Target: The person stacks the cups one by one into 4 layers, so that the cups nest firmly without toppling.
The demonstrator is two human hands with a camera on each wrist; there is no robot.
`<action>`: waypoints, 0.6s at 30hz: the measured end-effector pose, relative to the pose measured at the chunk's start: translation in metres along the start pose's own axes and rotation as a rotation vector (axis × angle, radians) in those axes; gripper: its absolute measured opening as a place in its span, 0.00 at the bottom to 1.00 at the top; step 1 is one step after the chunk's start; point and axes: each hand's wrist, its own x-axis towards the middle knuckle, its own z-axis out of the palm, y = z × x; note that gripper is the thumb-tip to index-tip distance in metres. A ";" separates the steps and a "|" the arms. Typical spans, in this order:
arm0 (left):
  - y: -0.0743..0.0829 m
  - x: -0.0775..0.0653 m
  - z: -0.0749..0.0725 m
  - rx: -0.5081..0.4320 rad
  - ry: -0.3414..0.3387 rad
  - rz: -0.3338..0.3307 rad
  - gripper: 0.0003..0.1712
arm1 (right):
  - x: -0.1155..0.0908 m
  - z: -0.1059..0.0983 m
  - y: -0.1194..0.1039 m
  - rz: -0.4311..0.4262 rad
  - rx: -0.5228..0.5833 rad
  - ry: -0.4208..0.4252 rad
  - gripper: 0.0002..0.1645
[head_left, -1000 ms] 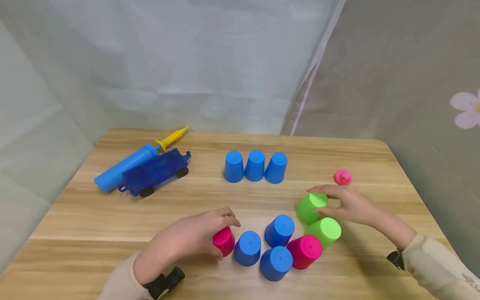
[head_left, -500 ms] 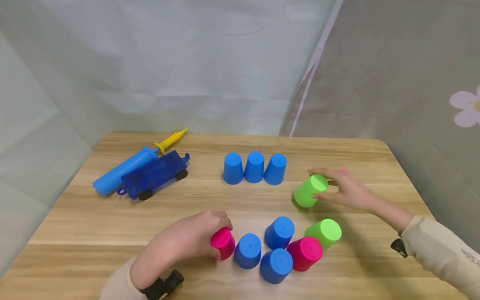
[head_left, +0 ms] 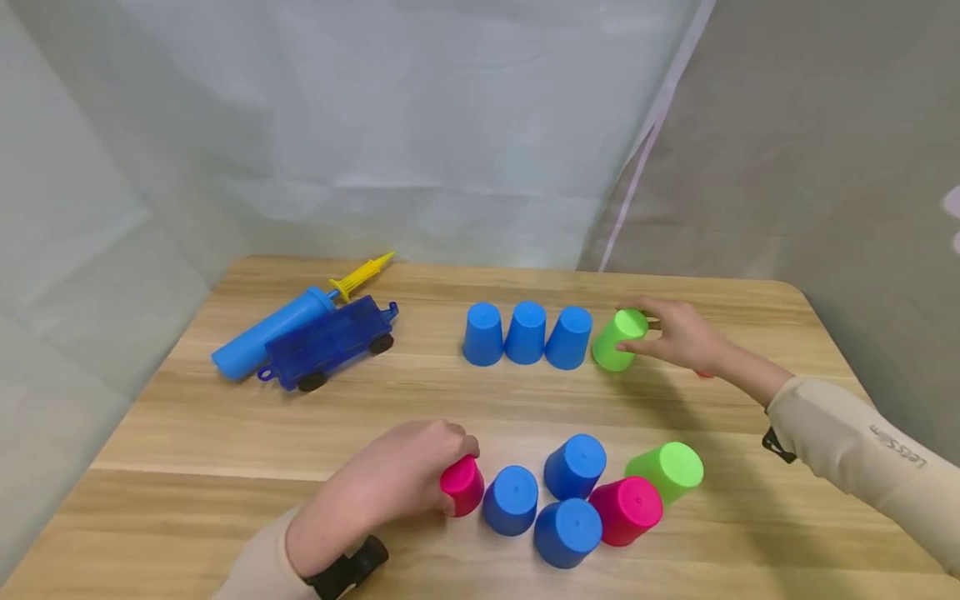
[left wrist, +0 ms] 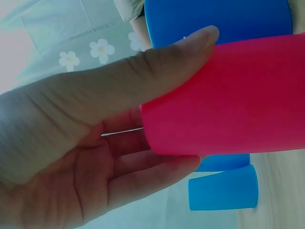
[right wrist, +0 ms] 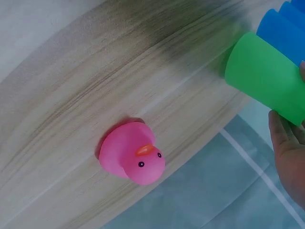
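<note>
My left hand grips a pink cup that stands upside down at the near left; in the left wrist view the thumb lies along one side of this pink cup and fingers along the other. Farther back, my right hand holds a green cup between thumb and fingers, beside the right end of a row of three blue cups. The right wrist view shows that green cup close to the blue ones. Whether it touches the table I cannot tell.
Near the front, several upturned cups stand close together: blue cups, a pink cup and a green cup. A pink rubber duck sits behind my right wrist. A blue toy wagon and a blue-yellow pump lie at left.
My right hand has carried the green cup away from the near group, back to the end of the blue row. The left hand keeps hold of the pink cup. The view has shifted slightly.
</note>
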 end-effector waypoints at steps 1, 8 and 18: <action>0.000 0.000 0.000 -0.003 0.000 -0.002 0.25 | 0.001 0.000 0.001 0.003 -0.006 -0.002 0.33; 0.001 -0.001 0.000 -0.034 -0.007 -0.008 0.23 | 0.004 0.004 0.004 0.010 0.023 -0.028 0.34; 0.001 0.001 -0.003 -0.040 -0.050 -0.028 0.29 | 0.005 0.009 0.008 0.038 0.046 -0.023 0.36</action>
